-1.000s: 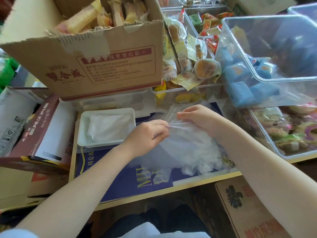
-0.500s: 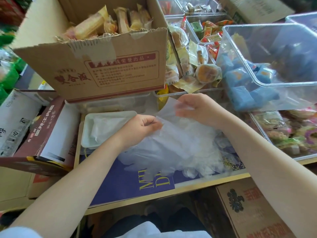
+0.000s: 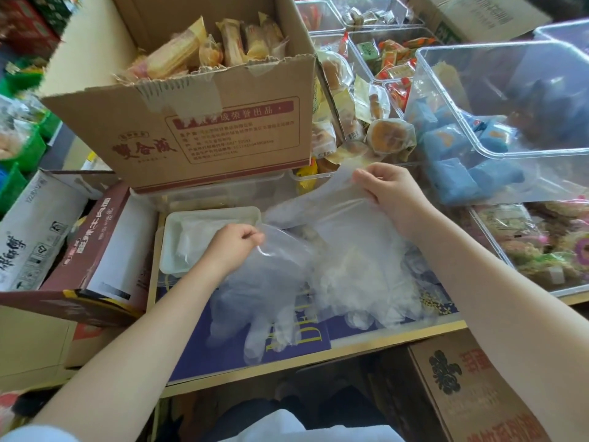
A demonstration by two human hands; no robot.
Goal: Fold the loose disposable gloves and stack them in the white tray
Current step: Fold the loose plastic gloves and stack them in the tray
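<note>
A clear disposable glove (image 3: 271,282) hangs stretched between my two hands, its fingers dangling toward the table's front edge. My left hand (image 3: 234,245) pinches one cuff corner just right of the white tray (image 3: 210,215). My right hand (image 3: 387,194) pinches the other cuff corner, higher and further back. Under the held glove lies a crumpled heap of loose gloves (image 3: 366,282) on the blue printed sheet (image 3: 223,339). Folded gloves (image 3: 188,240) lie inside the tray.
A cardboard box of wrapped snacks (image 3: 210,122) stands behind the tray. Clear plastic bins (image 3: 510,122) with blue packets and sweets crowd the right side. A brown carton (image 3: 95,250) lies at the left. Another box (image 3: 471,393) sits below the table edge.
My hands have drawn apart, spreading the glove's cuff wide. My right hand rose toward the back and the glove lifted off the heap.
</note>
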